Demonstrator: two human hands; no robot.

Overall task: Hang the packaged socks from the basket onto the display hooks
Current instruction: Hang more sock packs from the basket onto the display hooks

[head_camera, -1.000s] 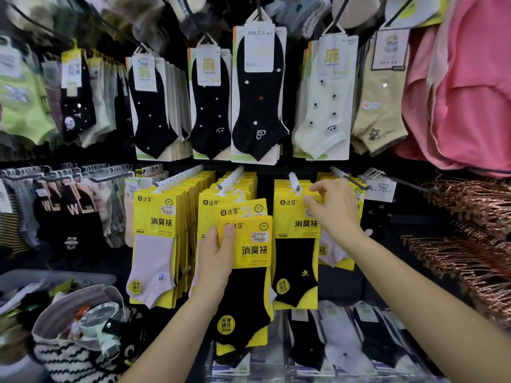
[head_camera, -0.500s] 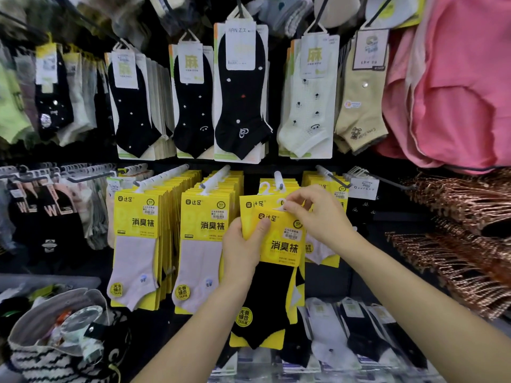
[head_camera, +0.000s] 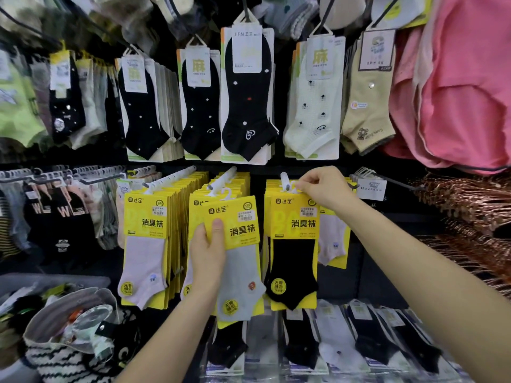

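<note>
My left hand (head_camera: pixel 207 252) grips a yellow-carded pack with a grey sock (head_camera: pixel 237 261) by its left edge, thumb on the front. The pack is held in front of the middle stack of yellow packs, below the middle white hook (head_camera: pixel 226 175). My right hand (head_camera: pixel 323 186) pinches the small hanger at the top of a yellow pack with a black sock (head_camera: pixel 293 244). That pack hangs at the front of the stack on the right white hook (head_camera: pixel 284 179). A striped basket bag (head_camera: pixel 63 352) with mixed items sits at lower left.
A third stack of yellow packs with pale socks (head_camera: pixel 143 244) hangs at left. Carded socks (head_camera: pixel 246 95) fill the row above. Pink garments (head_camera: pixel 464 87) hang at upper right, copper-coloured hangers (head_camera: pixel 470 217) jut out at right. More sock packs (head_camera: pixel 345 341) lie below.
The black-sock pack went from both hands onto the right hook. My left hand moved back left, now holding a grey-sock pack before the middle stack.
</note>
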